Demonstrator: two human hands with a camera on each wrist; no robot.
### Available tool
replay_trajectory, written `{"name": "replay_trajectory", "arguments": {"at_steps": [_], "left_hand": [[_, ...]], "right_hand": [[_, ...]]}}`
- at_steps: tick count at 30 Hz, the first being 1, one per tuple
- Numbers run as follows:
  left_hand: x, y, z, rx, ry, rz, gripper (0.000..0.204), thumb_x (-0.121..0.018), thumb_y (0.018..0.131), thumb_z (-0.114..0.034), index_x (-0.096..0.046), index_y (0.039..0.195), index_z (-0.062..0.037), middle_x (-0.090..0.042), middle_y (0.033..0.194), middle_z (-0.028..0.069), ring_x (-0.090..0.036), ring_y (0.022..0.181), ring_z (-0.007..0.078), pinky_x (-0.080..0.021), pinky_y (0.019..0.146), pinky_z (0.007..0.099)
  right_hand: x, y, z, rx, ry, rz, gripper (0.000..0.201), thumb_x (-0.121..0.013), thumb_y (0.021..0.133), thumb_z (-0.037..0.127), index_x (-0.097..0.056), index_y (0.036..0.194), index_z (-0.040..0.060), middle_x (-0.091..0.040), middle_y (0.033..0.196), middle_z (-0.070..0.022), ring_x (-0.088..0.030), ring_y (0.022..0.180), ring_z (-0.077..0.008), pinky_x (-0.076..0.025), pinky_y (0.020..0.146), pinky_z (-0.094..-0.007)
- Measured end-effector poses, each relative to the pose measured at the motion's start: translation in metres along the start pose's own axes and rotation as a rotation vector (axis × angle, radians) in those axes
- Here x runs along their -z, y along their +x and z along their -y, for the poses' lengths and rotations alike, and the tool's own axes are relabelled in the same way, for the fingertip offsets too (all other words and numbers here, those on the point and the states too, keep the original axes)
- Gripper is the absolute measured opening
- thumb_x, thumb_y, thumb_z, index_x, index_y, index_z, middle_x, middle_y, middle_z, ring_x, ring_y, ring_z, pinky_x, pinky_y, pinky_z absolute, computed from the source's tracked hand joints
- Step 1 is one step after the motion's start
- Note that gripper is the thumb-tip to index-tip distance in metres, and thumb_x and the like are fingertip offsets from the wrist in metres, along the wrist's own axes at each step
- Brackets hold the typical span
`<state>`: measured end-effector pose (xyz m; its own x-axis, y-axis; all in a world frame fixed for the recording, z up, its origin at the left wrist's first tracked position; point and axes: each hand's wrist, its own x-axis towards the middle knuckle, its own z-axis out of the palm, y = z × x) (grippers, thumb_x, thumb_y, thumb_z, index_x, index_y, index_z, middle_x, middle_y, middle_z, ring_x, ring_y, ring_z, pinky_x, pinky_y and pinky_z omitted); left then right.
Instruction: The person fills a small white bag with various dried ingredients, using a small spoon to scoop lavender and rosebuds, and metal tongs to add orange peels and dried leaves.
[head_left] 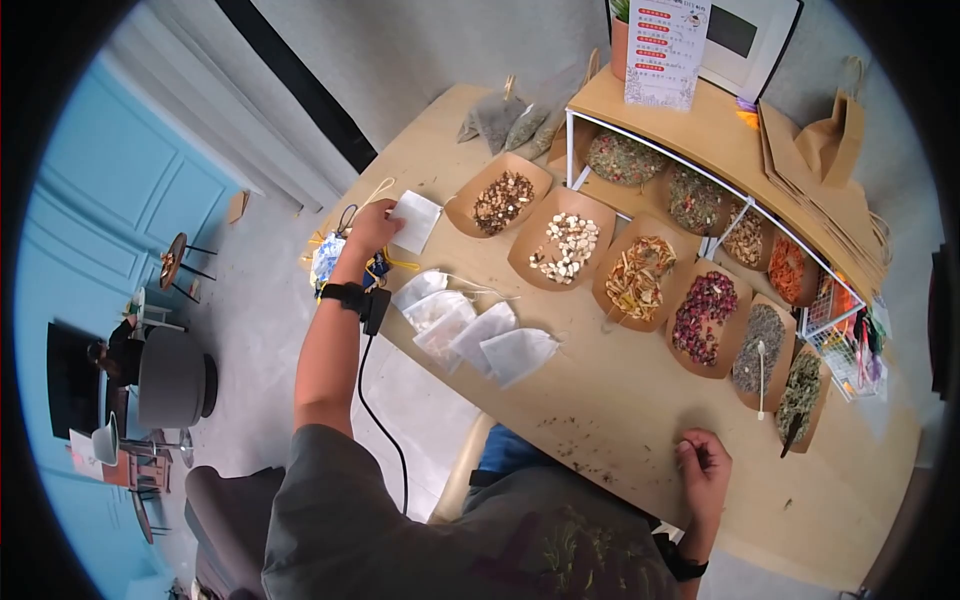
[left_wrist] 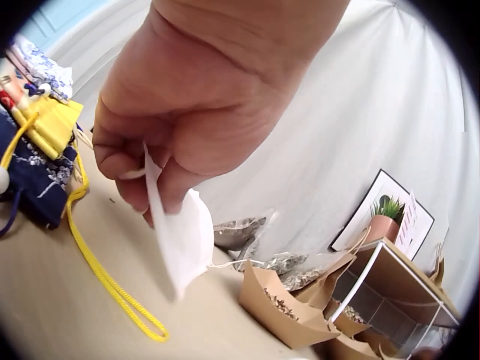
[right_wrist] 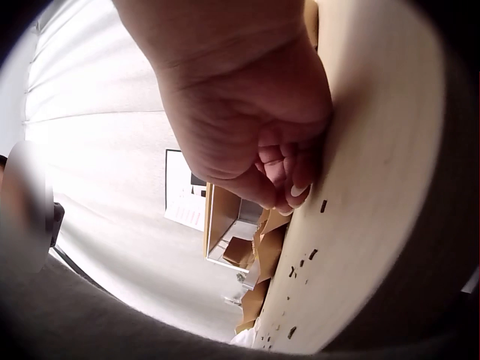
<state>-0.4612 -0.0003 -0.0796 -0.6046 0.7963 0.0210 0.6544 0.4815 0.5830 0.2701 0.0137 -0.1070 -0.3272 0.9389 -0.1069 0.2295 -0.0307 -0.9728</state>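
Observation:
My left hand (head_left: 373, 228) pinches a flat white drawstring tea bag (head_left: 417, 222) at the far left of the table. In the left wrist view the white bag (left_wrist: 186, 240) stands nearly on edge between thumb and fingers, its string trailing toward the trays. Close beside that hand lie small patterned pouches (head_left: 327, 258), and a yellow cord (left_wrist: 112, 277) loops over the tabletop. Several white drawstring bags (head_left: 518, 355) lie nearer the front edge. My right hand (head_left: 706, 470) rests at the table's front with fingers loosely curled, holding nothing; dark crumbs (right_wrist: 303, 262) are scattered by it.
Paper trays of dried ingredients, among them rosebuds (head_left: 705, 315) and pale slices (head_left: 566, 247), curve along the table. Behind them stands a wooden-topped shelf (head_left: 735, 135) with more trays. Clear bags of herbs (head_left: 495, 120) sit at the back. A cable (head_left: 372, 400) hangs from the left wrist.

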Motion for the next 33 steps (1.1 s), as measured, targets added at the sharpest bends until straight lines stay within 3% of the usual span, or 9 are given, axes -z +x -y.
{"name": "replay_trajectory", "arguments": {"at_steps": [4, 6, 10, 12, 20, 26, 28, 32, 33], "left_hand": [[-0.008, -0.018, -0.036, -0.059, 0.262, -0.140, 0.061, -0.085, 0.092, -0.015, -0.065, 0.147, -0.0010, -0.078, 0.124, 0.0266, -0.076, 0.115, 0.0409, -0.060, 0.100, 0.0457], [-0.007, -0.045, -0.081, -0.328, 0.329, -0.334, 0.056, -0.086, 0.090, -0.015, -0.068, 0.142, -0.0014, -0.077, 0.125, 0.0273, -0.074, 0.119, 0.0422, -0.059, 0.102, 0.0470], [-0.033, -0.139, -0.188, -0.388, 0.005, 0.048, 0.037, -0.083, 0.091, -0.006, -0.075, 0.127, -0.0009, -0.079, 0.122, 0.0213, -0.074, 0.116, 0.0433, -0.059, 0.101, 0.0488], [-0.058, -0.171, -0.206, -0.516, 0.025, 0.260, 0.034, -0.084, 0.092, -0.007, -0.076, 0.124, -0.0021, -0.080, 0.119, 0.0185, -0.076, 0.110, 0.0384, -0.060, 0.096, 0.0460], [-0.110, -0.206, -0.222, -0.689, 0.253, 0.208, 0.027, -0.081, 0.085, -0.004, -0.078, 0.112, -0.0067, -0.077, 0.105, 0.0159, -0.072, 0.105, 0.0402, -0.055, 0.092, 0.0508], [-0.083, -0.239, -0.275, -0.546, -0.091, 0.286, 0.023, -0.083, 0.088, 0.002, -0.079, 0.109, -0.0042, -0.076, 0.098, 0.0124, -0.073, 0.088, 0.0315, -0.057, 0.081, 0.0412], [-0.085, -0.256, -0.301, -0.635, -0.258, 0.217, 0.024, -0.084, 0.088, 0.005, -0.078, 0.110, -0.0015, -0.076, 0.099, 0.0114, -0.073, 0.085, 0.0272, -0.058, 0.077, 0.0368], [-0.111, -0.274, -0.330, -0.728, -0.454, 0.279, 0.022, -0.085, 0.088, 0.003, -0.078, 0.109, -0.0003, -0.078, 0.100, 0.0118, -0.075, 0.087, 0.0259, -0.058, 0.075, 0.0356], [-0.115, -0.278, -0.335, -0.741, -0.475, 0.320, 0.020, -0.083, 0.091, -0.001, -0.075, 0.110, -0.0022, -0.075, 0.101, 0.0125, -0.073, 0.087, 0.0335, -0.059, 0.076, 0.0428]], "right_hand": [[-0.001, -0.002, 0.003, -0.004, -0.011, -0.007, 0.013, -0.072, 0.106, 0.000, -0.073, 0.119, 0.0010, -0.071, 0.097, 0.0044, -0.059, 0.084, -0.0033, -0.047, 0.075, -0.0209], [-0.002, -0.003, 0.001, -0.005, 0.001, -0.030, 0.012, -0.071, 0.106, 0.000, -0.073, 0.118, 0.0009, -0.071, 0.098, 0.0044, -0.059, 0.085, -0.0033, -0.047, 0.076, -0.0209], [-0.003, 0.000, 0.001, 0.005, 0.004, -0.029, 0.013, -0.071, 0.107, -0.001, -0.073, 0.119, 0.0007, -0.070, 0.099, 0.0042, -0.059, 0.086, -0.0035, -0.047, 0.077, -0.0211], [-0.003, 0.002, 0.003, 0.003, 0.005, -0.032, 0.013, -0.071, 0.107, -0.001, -0.073, 0.119, 0.0006, -0.071, 0.099, 0.0039, -0.060, 0.086, -0.0035, -0.048, 0.076, -0.0212], [-0.003, -0.001, 0.004, -0.002, 0.034, -0.041, 0.012, -0.072, 0.105, -0.002, -0.074, 0.117, -0.0001, -0.071, 0.097, 0.0031, -0.061, 0.087, -0.0040, -0.049, 0.076, -0.0217], [-0.003, 0.000, 0.028, 0.018, 0.001, -0.049, 0.012, -0.076, 0.101, -0.002, -0.076, 0.112, 0.0005, -0.072, 0.096, -0.0008, -0.062, 0.084, -0.0084, -0.051, 0.076, -0.0253], [-0.009, 0.009, 0.059, 0.357, -0.075, -0.009, 0.018, -0.077, 0.096, -0.005, -0.074, 0.114, -0.0004, -0.071, 0.101, -0.0051, -0.065, 0.086, -0.0158, -0.053, 0.079, -0.0293], [-0.025, 0.017, 0.116, 0.518, -0.122, -0.038, 0.028, -0.077, 0.093, -0.007, -0.071, 0.119, 0.0008, -0.069, 0.105, -0.0090, -0.067, 0.087, -0.0236, -0.055, 0.081, -0.0341], [-0.027, 0.021, 0.122, 0.548, -0.135, -0.016, 0.029, -0.077, 0.094, -0.007, -0.069, 0.121, 0.0016, -0.069, 0.106, -0.0094, -0.067, 0.086, -0.0240, -0.055, 0.080, -0.0346]]}}
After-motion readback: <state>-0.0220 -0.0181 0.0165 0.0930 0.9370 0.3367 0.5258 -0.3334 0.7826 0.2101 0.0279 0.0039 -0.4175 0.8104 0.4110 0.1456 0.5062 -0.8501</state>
